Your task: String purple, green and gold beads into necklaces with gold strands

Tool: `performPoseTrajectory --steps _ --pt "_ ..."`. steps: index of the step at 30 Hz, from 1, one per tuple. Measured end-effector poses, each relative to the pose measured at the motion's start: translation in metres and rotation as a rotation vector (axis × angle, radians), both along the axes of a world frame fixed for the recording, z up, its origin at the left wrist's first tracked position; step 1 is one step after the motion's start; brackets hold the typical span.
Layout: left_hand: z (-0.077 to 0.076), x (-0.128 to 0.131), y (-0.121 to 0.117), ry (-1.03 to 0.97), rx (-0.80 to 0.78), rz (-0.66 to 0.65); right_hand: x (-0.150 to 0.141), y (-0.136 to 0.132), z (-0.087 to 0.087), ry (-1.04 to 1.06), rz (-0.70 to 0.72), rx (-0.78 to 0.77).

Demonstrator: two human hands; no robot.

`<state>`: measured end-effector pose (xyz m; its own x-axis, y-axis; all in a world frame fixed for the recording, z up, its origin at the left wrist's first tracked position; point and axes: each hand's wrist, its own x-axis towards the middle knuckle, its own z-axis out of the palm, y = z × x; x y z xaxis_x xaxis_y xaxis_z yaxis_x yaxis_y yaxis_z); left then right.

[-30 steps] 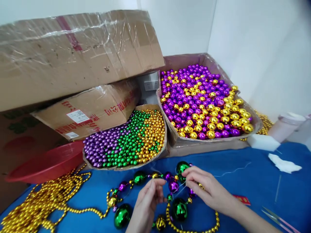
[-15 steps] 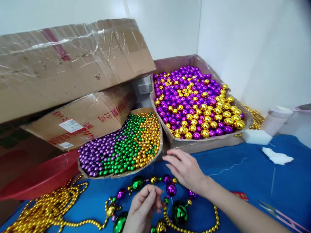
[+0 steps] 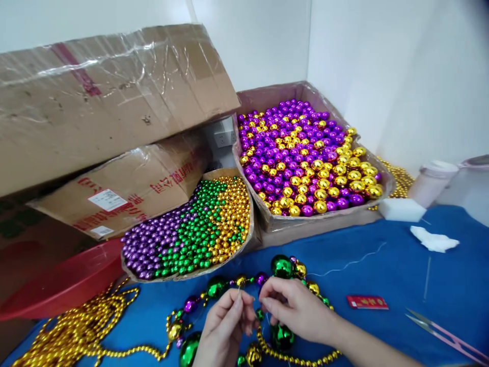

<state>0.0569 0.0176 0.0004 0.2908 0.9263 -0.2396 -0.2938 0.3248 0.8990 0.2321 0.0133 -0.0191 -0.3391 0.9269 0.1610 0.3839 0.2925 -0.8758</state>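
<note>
Well, left fingers [image 3: 237, 303] pinch thin thread [image 3: 239, 288], right fingers [image 3: 272, 286] curl, grip unclear, near strung beads [image 3: 216, 287]

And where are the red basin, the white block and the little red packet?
Red basin [image 3: 72, 280], head view: its wall.
White block [image 3: 401, 211], head view: its front face.
Red packet [image 3: 367, 303], head view: its printed face.

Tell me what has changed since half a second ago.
The right hand has come down from beside the smaller bead box to near the left hand, over the strung beads. Its forearm no longer covers part of the red packet. No new grip is clear. The left hand and the scissors stayed about put.
</note>
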Motion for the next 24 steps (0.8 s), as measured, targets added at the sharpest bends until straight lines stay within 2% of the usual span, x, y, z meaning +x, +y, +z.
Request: performPoseTrajectory --steps 6,9,15,17,24 --pt "0.0 -0.001 0.0 0.004 0.018 -0.042 -0.008 0.002 0.013 0.007 -0.032 0.052" --pt "0.0 -0.003 -0.001 0.006 0.028 -0.034 -0.009 0.004 0.013 0.017 -0.046 0.05" --pt "-0.003 -0.003 0.002 -0.006 0.022 -0.002 -0.009 -0.007 0.004 0.138 0.033 -0.177" --pt "-0.005 -0.002 0.002 0.017 0.036 -0.023 -0.013 -0.009 0.002 0.15 0.027 -0.207" --pt "-0.012 -0.002 -0.001 0.081 0.092 -0.142 -0.03 0.002 -0.004 0.032 -0.071 -0.008"
